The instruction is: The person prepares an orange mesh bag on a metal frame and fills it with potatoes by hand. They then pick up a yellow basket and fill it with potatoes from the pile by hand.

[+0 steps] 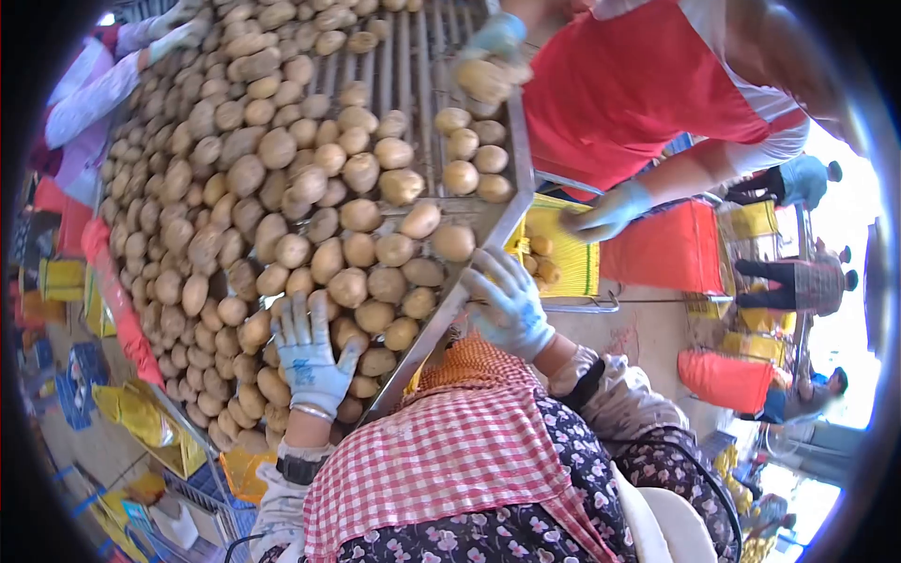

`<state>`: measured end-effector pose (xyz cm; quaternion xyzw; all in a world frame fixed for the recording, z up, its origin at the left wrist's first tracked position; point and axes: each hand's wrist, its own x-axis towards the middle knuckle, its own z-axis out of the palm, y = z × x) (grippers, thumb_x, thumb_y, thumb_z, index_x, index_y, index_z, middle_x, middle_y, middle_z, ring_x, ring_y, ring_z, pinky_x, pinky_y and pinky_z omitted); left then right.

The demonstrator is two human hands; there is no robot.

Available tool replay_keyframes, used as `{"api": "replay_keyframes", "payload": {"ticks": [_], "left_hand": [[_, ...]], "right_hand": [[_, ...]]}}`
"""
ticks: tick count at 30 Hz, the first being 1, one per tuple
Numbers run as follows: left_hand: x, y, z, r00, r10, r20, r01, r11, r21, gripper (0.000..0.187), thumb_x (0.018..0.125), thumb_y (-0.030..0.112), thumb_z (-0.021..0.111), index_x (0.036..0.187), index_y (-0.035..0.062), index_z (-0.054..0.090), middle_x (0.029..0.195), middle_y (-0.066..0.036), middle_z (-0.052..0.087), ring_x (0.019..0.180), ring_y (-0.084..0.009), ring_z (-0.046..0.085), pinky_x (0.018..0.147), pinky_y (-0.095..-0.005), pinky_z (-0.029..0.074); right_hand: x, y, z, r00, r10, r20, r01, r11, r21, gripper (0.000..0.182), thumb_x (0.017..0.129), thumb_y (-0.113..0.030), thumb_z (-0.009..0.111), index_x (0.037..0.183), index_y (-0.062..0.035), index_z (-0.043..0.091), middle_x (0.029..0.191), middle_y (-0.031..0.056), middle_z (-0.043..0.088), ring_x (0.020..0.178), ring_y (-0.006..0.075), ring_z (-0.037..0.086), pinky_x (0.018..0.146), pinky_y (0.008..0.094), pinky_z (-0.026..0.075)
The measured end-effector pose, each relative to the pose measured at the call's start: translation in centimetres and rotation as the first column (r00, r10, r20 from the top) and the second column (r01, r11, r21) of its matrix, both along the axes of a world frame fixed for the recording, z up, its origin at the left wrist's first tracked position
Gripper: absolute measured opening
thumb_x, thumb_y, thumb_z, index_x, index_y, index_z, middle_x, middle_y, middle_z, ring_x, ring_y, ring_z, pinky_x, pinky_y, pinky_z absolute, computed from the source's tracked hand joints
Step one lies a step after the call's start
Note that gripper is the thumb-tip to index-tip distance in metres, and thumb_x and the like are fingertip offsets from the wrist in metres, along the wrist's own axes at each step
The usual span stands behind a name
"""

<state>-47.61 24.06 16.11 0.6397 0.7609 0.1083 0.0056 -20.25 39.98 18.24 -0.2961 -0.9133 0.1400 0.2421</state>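
My left hand (316, 364), in a pale blue work glove, lies on the heap of potatoes (276, 148) with its fingers spread. Its fingertips touch potatoes at the near side of the sorting table. No potato shows inside its grasp. By the metal rim (433, 328) of the table is my right hand (510, 298), gloved as well. Its fingers are stretched out over the edge, close to a single potato (453, 242), and it holds nothing that I can see.
Across the corner, a co-worker in a red apron (619, 103) has one blurred gloved hand (495, 38) by potatoes and another glove (615, 211) near a yellow mesh bag (572, 244). Another person's sleeve (99, 98) reaches in at far left. Red sacks (662, 249) stand at right.
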Motion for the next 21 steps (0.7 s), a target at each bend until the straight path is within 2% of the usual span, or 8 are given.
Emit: {"api": "replay_keyframes", "payload": {"ticks": [4,6,8,10,12,14,16,21], "left_hand": [[0.5,1.1,0.8,0.995,-0.027,0.096,0.005,0.974,0.225,0.070,0.088,0.050,0.050,0.139,0.0040,0.036,0.145,-0.022,0.031,0.132,-0.0435,0.029,0.108,-0.0566,0.021],[2.4,3.1,3.6,0.942,-0.271,0.197,0.174,0.898,0.404,0.046,0.089,0.033,0.055,0.121,-0.0002,0.054,0.129,-0.022,0.050,0.115,-0.0391,0.051,0.095,-0.0470,0.043],[4.9,6.2,5.9,0.607,-0.528,0.594,0.435,0.846,0.308,0.037,0.086,0.025,0.062,0.111,-0.0014,0.060,0.118,-0.020,0.059,0.106,-0.0330,0.059,0.088,-0.0390,0.048],[9.2,8.1,5.4,0.167,-0.226,0.960,0.525,0.844,0.108,0.038,0.094,0.030,0.053,0.114,-0.0024,0.060,0.116,-0.019,0.061,0.106,-0.0272,0.060,0.091,-0.0337,0.046],[13.0,10.1,3.5,0.035,0.146,0.989,0.684,0.718,-0.130,0.038,0.094,0.026,0.054,0.119,-0.0026,0.055,0.122,-0.019,0.057,0.111,-0.0232,0.057,0.093,-0.0308,0.045],[17.8,10.6,-2.9,0.406,-0.162,0.900,0.566,0.817,-0.108,0.045,0.093,0.031,0.055,0.125,-0.0007,0.051,0.120,-0.021,0.057,0.113,-0.0315,0.055,0.098,-0.0382,0.041],[22.1,12.7,-4.9,0.440,0.174,0.881,0.386,0.849,-0.360,0.047,0.093,0.026,0.056,0.129,-0.0016,0.044,0.127,-0.021,0.051,0.115,-0.0273,0.053,0.096,-0.0361,0.042],[27.7,18.3,-20.6,0.873,-0.167,0.458,0.257,0.956,-0.141,0.042,0.095,0.035,0.048,0.122,0.0041,0.053,0.113,-0.018,0.060,0.105,-0.0300,0.058,0.094,-0.0401,0.042]], "right_hand": [[10.6,0.0,-1.6,0.962,-0.194,0.193,0.158,0.970,0.186,0.044,0.072,-0.013,0.064,0.114,-0.0043,0.055,0.119,0.0126,0.057,0.112,0.0328,0.052,0.095,0.0469,0.041],[14.3,0.0,-3.4,0.915,-0.386,0.119,0.358,0.911,0.204,0.045,0.073,-0.012,0.064,0.116,-0.0056,0.054,0.117,0.0117,0.058,0.110,0.0332,0.053,0.096,0.0451,0.041],[18.0,1.0,-3.6,0.896,-0.443,0.043,0.434,0.890,0.138,0.050,0.071,-0.015,0.068,0.118,-0.0049,0.052,0.120,0.0135,0.055,0.112,0.0368,0.051,0.098,0.0459,0.039],[20.4,1.8,-3.2,0.874,-0.480,0.077,0.478,0.877,0.048,0.054,0.071,-0.016,0.070,0.119,-0.0035,0.051,0.124,0.0152,0.053,0.117,0.0371,0.049,0.098,0.0463,0.039],[25.0,2.5,-5.1,0.891,-0.404,0.209,0.420,0.907,-0.039,0.047,0.072,-0.015,0.069,0.115,-0.0035,0.053,0.120,0.0151,0.056,0.115,0.0373,0.050,0.097,0.0458,0.041],[28.0,3.6,-8.5,0.891,-0.299,0.341,0.363,0.921,-0.141,0.041,0.073,-0.015,0.068,0.111,-0.0036,0.056,0.116,0.0150,0.059,0.113,0.0376,0.052,0.095,0.0452,0.042],[29.8,4.9,-11.6,0.951,-0.203,0.234,0.264,0.926,-0.271,0.025,0.077,-0.017,0.066,0.098,-0.0055,0.062,0.101,0.0147,0.064,0.105,0.0376,0.057,0.090,0.0442,0.046],[28.4,4.5,-13.2,0.794,-0.340,0.504,0.537,0.781,-0.319,0.024,0.086,-0.029,0.060,0.082,-0.0064,0.067,0.085,0.0135,0.066,0.086,0.0305,0.064,0.071,0.0397,0.051]]}}
